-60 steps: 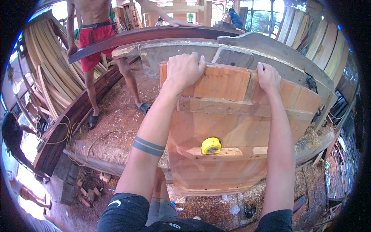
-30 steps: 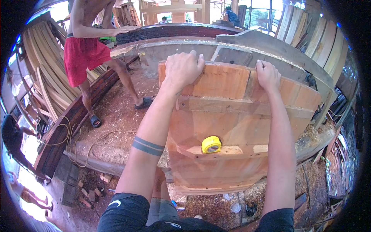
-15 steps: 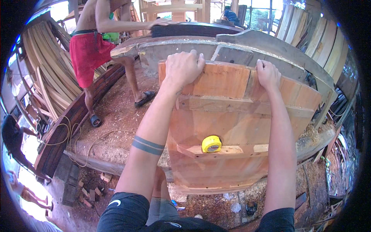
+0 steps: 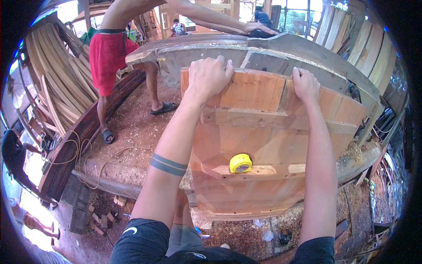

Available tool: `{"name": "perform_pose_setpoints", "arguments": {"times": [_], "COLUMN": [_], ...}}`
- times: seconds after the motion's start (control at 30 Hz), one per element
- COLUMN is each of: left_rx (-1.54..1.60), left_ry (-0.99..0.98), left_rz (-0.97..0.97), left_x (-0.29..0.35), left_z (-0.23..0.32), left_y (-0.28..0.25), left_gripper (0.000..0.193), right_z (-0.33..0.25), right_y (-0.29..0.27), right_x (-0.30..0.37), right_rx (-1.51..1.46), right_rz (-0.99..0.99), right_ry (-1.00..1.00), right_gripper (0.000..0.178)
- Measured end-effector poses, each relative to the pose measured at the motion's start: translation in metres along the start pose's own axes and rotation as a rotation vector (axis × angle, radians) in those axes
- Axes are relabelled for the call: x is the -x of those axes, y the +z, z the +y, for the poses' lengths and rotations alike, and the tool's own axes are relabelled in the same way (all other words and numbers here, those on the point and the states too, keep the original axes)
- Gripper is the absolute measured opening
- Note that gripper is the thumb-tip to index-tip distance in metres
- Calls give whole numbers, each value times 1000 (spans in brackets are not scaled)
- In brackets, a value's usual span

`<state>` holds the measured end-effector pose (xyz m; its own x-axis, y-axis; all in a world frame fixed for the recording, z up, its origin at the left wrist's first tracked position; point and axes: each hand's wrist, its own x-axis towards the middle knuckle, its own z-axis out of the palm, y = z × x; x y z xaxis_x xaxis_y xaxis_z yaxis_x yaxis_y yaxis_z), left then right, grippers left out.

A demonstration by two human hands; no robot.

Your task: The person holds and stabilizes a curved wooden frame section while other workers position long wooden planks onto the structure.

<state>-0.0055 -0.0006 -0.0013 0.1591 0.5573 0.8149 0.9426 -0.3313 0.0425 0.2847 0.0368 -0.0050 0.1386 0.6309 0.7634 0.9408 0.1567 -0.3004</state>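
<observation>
A broad wooden panel [image 4: 246, 145] made of reddish planks stands in front of me, with lighter battens across it. My left hand [image 4: 209, 75] is closed over its top edge toward the left, knuckles up. Farther right, my right hand [image 4: 306, 85] grips the same top edge. The fingertips of both hands are hidden behind the panel. On the lower batten rests a yellow tape measure [image 4: 240, 163], touched by neither hand. Just beyond the panel's top runs the grey curved edge of a wooden hull structure [image 4: 171, 61].
A co-worker in red shorts [image 4: 107, 61] leans over the structure at the far left. Long planks [image 4: 57, 75] are stacked at left, more boards [image 4: 365, 48] at right. A cord [image 4: 110, 160] lies over the shavings-strewn surface. Wood offcuts [image 4: 103, 220] lie at lower left.
The co-worker has leaned and reached to the right, pushing a dark object along the structure's top. My hands, the panel and the tape measure have stayed in place.
</observation>
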Motion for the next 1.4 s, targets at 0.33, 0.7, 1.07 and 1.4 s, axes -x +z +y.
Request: {"name": "perform_pose_setpoints", "arguments": {"times": [0.33,0.7,1.07,1.4], "left_rx": [-7,-18,-8,-4], "left_ry": [10,11,1,-10], "left_rz": [28,23,9,8], "left_x": [0,0,-1,0], "left_z": [-2,-3,-2,-1], "left_y": [4,5,3,2], "left_gripper": [39,39,41,43], "right_z": [3,4,2,3], "right_y": [3,4,2,2], "right_x": [-1,-2,-2,-3], "right_rx": [15,5,26,13], "right_rz": [25,20,-5,-26], "right_ry": [-21,-28,-8,-8], "right_gripper": [43,44,45,44]}}
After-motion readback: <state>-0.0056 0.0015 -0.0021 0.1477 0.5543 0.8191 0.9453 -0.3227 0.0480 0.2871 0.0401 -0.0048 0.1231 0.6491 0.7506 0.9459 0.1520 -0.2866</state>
